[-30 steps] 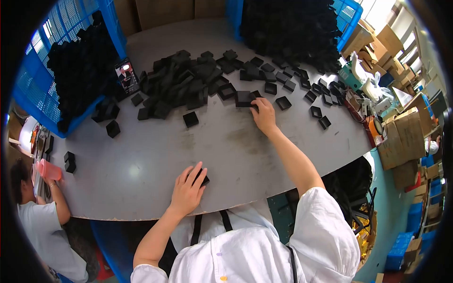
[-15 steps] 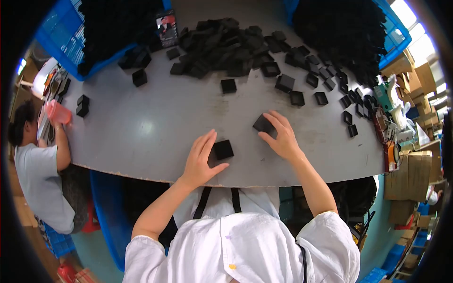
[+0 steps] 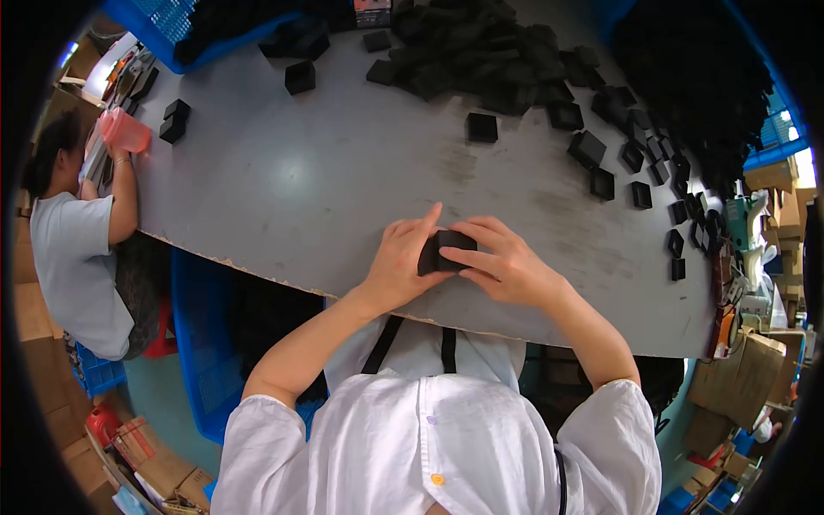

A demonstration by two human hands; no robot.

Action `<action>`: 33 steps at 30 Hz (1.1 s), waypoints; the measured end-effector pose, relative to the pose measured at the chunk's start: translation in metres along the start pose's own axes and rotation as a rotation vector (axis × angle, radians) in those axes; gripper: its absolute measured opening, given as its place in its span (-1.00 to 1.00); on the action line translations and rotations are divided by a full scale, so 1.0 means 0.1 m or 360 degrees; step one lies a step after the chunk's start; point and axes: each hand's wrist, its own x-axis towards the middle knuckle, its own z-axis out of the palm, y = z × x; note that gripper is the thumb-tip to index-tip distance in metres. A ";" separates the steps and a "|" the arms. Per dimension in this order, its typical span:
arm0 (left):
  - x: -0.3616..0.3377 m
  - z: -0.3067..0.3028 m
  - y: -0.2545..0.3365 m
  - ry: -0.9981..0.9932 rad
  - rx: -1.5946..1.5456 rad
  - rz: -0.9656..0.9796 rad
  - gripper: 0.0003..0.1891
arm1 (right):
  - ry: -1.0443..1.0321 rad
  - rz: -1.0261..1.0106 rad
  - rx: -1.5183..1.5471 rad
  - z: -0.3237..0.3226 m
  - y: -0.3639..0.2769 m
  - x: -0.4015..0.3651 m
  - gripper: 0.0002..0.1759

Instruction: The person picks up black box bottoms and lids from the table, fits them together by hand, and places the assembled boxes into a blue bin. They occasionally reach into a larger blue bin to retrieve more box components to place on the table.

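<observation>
Two small black boxes are side by side between my hands near the table's front edge, touching or nearly so. My left hand (image 3: 400,264) grips the left black box (image 3: 428,257) with its thumb along the near side, and its index finger points away from me. Around the right black box (image 3: 459,241), the fingers of my right hand (image 3: 511,264) are closed, one finger lying across its front. How the two boxes meet is partly hidden by the fingers.
A large heap of black boxes and frames (image 3: 481,56) covers the back of the grey table (image 3: 283,189), with loose pieces scattered to the right. Blue crates (image 3: 206,47) hold black material. At the left sits another person (image 3: 81,249) beside a pink container (image 3: 126,130).
Both hands have come together, bringing the right box leftward beside the left one. My left hand has closed on its box. The view has shifted, so the heap appears higher and further right.
</observation>
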 end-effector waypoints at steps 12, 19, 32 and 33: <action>0.02 -0.03 0.03 -0.0028 -0.0065 0.0010 -0.05 | -0.0040 -0.0041 -0.0004 0.00 0.02 0.05 -0.51; 0.04 -0.04 0.03 -0.0023 -0.0010 0.0082 -0.18 | 0.0000 0.0058 -0.0172 0.13 0.04 -0.08 -0.55; 1.24 -1.43 -1.75 0.0344 0.1093 -0.0675 -0.21 | 0.0467 0.0373 -0.0769 0.07 1.27 0.67 -0.52; 1.28 -1.37 -1.76 0.0429 0.1000 -0.0681 -0.35 | 0.0438 0.0337 -0.0731 0.08 1.19 0.64 -0.52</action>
